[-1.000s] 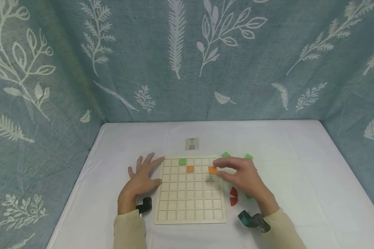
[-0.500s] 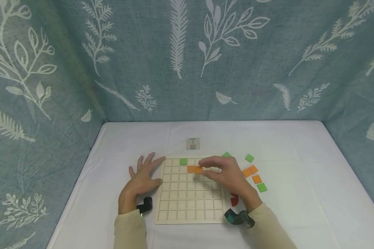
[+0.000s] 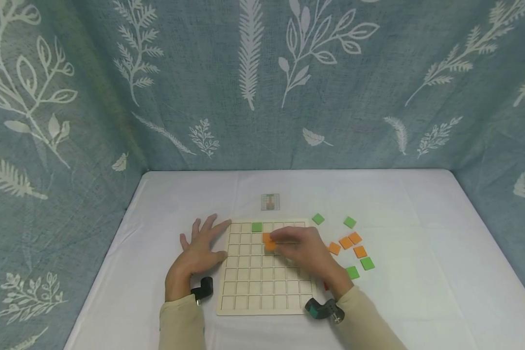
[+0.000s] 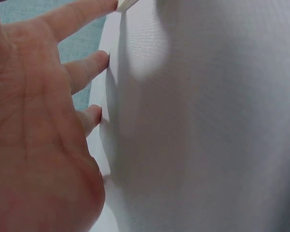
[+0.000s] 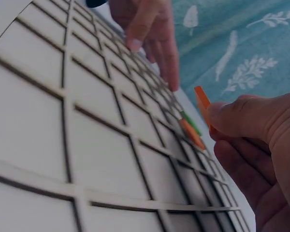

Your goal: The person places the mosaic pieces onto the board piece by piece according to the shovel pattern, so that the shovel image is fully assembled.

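Observation:
A pale wooden grid board (image 3: 253, 288) lies on the white-covered table. My left hand (image 3: 199, 255) is spread beside it, index finger and thumb touching its left edge; the left wrist view shows the palm (image 4: 38, 125) with fingers apart. Between thumb and fingers, my right hand (image 3: 308, 249) pinches an orange square tile (image 5: 203, 107), held over the board's upper middle. Just behind that tile in the head view, another orange tile (image 3: 266, 236) sits in a second-row cell. A green tile (image 3: 256, 227) fills a top-row cell, diagonally up and left.
Right of the board lie several loose orange tiles (image 3: 346, 242) and green tiles (image 3: 367, 263). A red piece (image 3: 326, 287) is mostly hidden by my right wrist. Beyond the board is a small card with a grid picture (image 3: 270, 201). A patterned curtain (image 3: 262, 131) surrounds the table.
My right hand has carried the orange tile leftward across the board, then slightly nearer me, to just below the seated orange tile. The left hand has stayed in place.

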`<state>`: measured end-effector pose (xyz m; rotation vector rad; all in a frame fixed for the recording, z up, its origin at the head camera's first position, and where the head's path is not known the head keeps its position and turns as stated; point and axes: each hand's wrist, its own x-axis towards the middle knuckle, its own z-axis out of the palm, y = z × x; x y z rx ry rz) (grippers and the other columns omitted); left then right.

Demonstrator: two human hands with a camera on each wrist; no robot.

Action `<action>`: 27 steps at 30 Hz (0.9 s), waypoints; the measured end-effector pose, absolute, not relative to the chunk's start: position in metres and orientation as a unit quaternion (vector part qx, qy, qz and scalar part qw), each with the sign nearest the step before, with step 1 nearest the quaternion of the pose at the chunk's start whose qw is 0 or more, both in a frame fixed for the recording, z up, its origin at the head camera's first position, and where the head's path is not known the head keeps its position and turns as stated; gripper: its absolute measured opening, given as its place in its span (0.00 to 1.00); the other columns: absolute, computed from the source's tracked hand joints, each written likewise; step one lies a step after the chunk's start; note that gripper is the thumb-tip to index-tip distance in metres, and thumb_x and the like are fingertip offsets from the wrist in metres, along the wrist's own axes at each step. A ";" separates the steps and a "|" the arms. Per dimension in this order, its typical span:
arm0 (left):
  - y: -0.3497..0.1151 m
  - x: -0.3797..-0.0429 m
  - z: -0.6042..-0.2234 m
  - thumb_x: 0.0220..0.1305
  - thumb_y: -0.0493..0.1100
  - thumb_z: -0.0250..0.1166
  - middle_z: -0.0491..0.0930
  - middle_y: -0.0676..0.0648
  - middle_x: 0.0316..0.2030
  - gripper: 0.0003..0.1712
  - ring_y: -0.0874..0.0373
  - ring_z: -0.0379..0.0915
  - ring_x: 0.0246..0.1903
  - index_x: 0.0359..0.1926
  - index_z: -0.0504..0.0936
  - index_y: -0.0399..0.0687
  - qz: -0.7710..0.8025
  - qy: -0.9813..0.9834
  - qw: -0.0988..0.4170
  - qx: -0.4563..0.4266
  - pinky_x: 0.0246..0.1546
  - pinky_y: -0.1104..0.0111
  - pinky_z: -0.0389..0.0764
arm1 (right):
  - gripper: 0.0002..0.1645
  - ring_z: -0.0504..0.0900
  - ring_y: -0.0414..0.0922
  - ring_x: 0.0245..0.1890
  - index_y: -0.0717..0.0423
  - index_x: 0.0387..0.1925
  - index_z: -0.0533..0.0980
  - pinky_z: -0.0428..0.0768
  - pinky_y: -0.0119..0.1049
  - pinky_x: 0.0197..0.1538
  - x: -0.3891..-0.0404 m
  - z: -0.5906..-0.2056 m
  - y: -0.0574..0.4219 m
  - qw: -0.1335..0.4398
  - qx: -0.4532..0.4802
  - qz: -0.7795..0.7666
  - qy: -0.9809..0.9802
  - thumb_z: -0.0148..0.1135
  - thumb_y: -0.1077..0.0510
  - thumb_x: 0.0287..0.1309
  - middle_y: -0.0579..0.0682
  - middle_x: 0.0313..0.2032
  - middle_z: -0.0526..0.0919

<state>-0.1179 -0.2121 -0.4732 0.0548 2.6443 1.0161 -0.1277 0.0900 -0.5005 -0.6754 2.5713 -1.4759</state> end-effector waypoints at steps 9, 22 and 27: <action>-0.213 -0.117 -0.473 0.56 0.37 0.69 0.43 0.34 0.88 0.51 0.27 0.20 0.86 0.84 0.68 0.50 0.357 0.921 0.157 0.024 0.74 0.23 0.15 | 0.19 0.89 0.37 0.58 0.44 0.56 0.90 0.86 0.42 0.65 -0.129 -0.510 0.084 0.045 -0.225 -0.462 0.857 0.78 0.59 0.64 0.34 0.53 0.93; -0.212 -0.118 -0.473 0.55 0.36 0.70 0.44 0.33 0.88 0.52 0.27 0.20 0.86 0.83 0.68 0.50 0.359 0.920 0.156 0.021 0.74 0.23 0.15 | 0.19 0.88 0.41 0.64 0.47 0.56 0.90 0.84 0.45 0.70 -0.125 -0.508 0.079 0.031 -0.237 -0.439 0.866 0.77 0.61 0.64 0.39 0.55 0.93; -0.212 -0.118 -0.473 0.55 0.36 0.70 0.44 0.33 0.88 0.52 0.27 0.20 0.86 0.83 0.68 0.50 0.359 0.920 0.157 0.019 0.74 0.23 0.15 | 0.19 0.88 0.42 0.63 0.48 0.56 0.90 0.84 0.45 0.69 -0.124 -0.506 0.077 0.027 -0.242 -0.432 0.868 0.77 0.61 0.64 0.40 0.55 0.93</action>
